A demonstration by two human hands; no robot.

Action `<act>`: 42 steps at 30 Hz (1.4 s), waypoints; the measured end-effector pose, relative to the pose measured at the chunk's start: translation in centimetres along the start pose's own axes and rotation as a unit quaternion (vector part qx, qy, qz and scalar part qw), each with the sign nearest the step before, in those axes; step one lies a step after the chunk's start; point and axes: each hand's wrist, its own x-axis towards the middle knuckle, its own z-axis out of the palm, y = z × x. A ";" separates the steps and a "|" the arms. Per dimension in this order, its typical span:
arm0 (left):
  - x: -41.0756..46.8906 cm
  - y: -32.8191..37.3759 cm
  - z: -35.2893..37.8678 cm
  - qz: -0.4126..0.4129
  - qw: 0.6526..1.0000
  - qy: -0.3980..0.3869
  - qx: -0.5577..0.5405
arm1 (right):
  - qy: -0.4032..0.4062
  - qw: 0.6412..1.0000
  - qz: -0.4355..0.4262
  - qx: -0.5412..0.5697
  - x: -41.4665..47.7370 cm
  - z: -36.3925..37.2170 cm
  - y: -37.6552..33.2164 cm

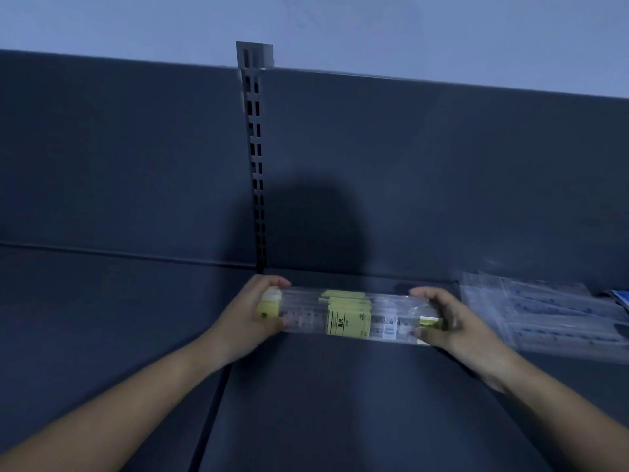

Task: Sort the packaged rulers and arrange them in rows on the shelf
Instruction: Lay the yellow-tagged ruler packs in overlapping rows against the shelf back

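A stack of clear packaged rulers with yellow labels [347,316] lies crosswise near the back of the dark shelf [340,403]. My left hand [253,310] grips the stack's left end, fingers curled over the top. My right hand [449,321] grips its right end the same way. I cannot tell whether the stack touches the shelf.
A loose pile of clear ruler packets [544,315] lies on the shelf at the right, with a blue item [621,299] at the far right edge. A slotted upright [255,158] divides the dark back panel. A seam splits the shelf left of centre.
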 end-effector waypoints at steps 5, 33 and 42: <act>1.3 1.4 -0.8 0.182 0.880 -0.022 0.438 | -0.049 0.998 -0.012 -0.043 0.1 -0.9 -0.5; 7.6 4.9 3.4 0.020 0.894 -0.268 0.358 | -0.113 0.761 -0.211 -0.603 6.1 2.8 -3.9; 8.6 2.8 4.2 0.177 0.788 -0.155 0.569 | -0.064 0.770 -0.206 -0.601 7.2 3.1 -3.0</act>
